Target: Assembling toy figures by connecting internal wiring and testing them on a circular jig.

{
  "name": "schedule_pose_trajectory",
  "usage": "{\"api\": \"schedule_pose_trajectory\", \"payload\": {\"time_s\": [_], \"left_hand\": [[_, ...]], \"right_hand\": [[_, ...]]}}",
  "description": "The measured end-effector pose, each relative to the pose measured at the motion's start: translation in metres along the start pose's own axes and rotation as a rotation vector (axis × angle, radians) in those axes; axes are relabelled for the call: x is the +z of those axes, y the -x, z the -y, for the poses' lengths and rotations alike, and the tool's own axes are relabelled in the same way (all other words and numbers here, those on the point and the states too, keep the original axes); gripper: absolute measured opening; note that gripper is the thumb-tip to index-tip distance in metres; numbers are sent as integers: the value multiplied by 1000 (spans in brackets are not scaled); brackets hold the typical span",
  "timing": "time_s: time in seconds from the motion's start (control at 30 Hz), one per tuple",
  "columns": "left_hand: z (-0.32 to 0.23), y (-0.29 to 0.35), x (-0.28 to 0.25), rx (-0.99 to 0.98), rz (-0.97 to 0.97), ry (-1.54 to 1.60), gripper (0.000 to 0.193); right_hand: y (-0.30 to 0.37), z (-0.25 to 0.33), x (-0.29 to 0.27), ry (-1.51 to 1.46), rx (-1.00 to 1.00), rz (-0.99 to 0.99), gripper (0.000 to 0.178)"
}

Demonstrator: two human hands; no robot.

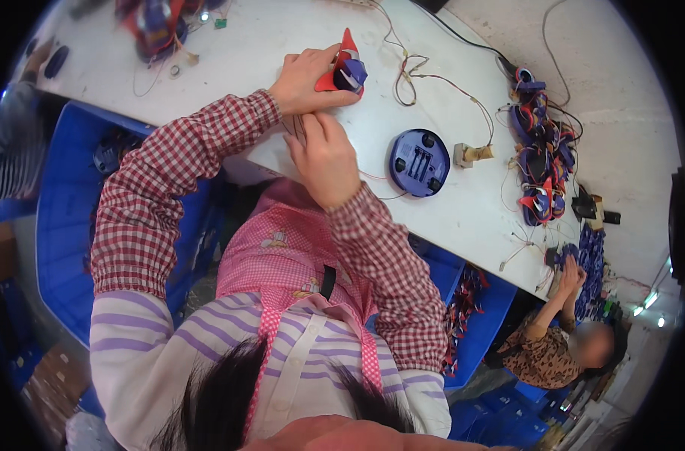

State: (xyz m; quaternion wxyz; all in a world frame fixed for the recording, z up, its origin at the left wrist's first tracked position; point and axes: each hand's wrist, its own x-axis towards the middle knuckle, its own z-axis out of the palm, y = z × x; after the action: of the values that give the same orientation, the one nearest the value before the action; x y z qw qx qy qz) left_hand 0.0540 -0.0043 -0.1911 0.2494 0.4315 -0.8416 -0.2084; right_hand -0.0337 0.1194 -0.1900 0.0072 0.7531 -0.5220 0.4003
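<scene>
The left hand holds a red and blue toy piece on the white table, with its fingers closed around the piece. The right hand sits just below it, near the table edge; whether its fingers pinch anything cannot be seen. A round blue base lies close by on the right, with thin wires looping past it. Blue bins stand under the table.

No packages, labels, signs or screens — none discernible.
</scene>
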Motion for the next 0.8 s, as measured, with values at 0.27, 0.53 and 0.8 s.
{"api": "schedule_pose_trajectory", "payload": {"time_s": [0.27, 0.53, 0.8], "left_hand": [[23, -31, -14, -94, 233, 752, 51], [24, -39, -16, -405, 274, 1351, 42], [-20, -15, -3, -202, 235, 1768, 35]], "right_hand": [[-38, -10, 67, 322, 219, 261, 23], [-41, -23, 20, 215, 257, 238, 21], [-4, -42, -103, -1167, 911, 3, 10]]}}
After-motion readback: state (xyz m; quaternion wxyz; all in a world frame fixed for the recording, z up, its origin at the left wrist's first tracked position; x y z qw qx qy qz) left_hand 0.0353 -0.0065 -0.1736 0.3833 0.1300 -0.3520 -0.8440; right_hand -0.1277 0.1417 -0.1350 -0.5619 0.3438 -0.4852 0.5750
